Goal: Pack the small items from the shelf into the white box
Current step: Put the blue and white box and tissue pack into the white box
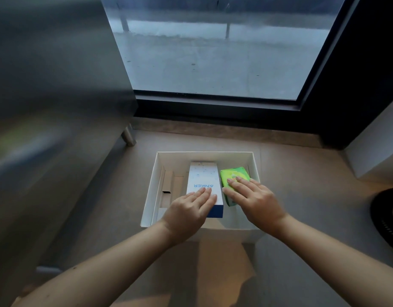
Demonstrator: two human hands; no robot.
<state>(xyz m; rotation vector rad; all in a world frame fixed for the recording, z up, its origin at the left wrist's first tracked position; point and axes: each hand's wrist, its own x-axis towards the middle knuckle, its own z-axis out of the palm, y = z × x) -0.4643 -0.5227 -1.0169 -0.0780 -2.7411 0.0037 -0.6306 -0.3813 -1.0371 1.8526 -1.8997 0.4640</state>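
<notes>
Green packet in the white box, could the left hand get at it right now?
Probably not cleanly. The right hand lies flat over most of the green packet, leaving only its far end bare; the left hand rests on the Anker box right beside it.

Matt white cardboard box (150, 191), glossy green plastic pkt (234, 175), smooth card Anker carton (204, 178).

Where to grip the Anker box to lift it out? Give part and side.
Probably take the Anker box by its near end, from above: it lies label up in the white box, that blue end face is exposed, and the green packet crowds its right long side.
</notes>
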